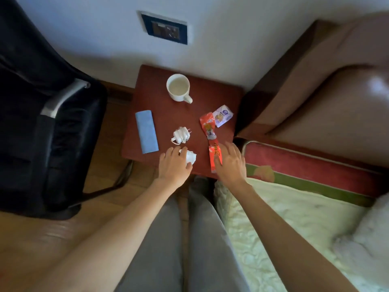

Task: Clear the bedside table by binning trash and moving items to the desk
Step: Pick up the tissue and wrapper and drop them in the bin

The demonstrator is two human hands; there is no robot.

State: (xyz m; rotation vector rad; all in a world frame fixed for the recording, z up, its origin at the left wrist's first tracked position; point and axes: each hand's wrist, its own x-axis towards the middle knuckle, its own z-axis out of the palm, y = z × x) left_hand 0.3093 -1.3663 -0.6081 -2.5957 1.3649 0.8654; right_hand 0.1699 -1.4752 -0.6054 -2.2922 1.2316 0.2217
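The dark red bedside table [160, 114] holds a white mug [178, 87] at the back, a folded blue cloth [146, 131] on the left, a white charger wound in its cable [181, 135] in the middle, a long red snack wrapper [211, 135] and a small white and purple wrapper [222, 115] on the right. A crumpled white tissue [191, 157] lies at the front edge. My left hand [173, 165] rests over the tissue with fingers curled onto it. My right hand [230, 162] lies spread over the lower end of the red wrapper.
A black office chair [48, 123] stands left of the table. The bed [294, 218] with its padded headboard [315, 85] fills the right side. A wall socket panel [165, 28] sits above the table. My grey-trousered legs are below.
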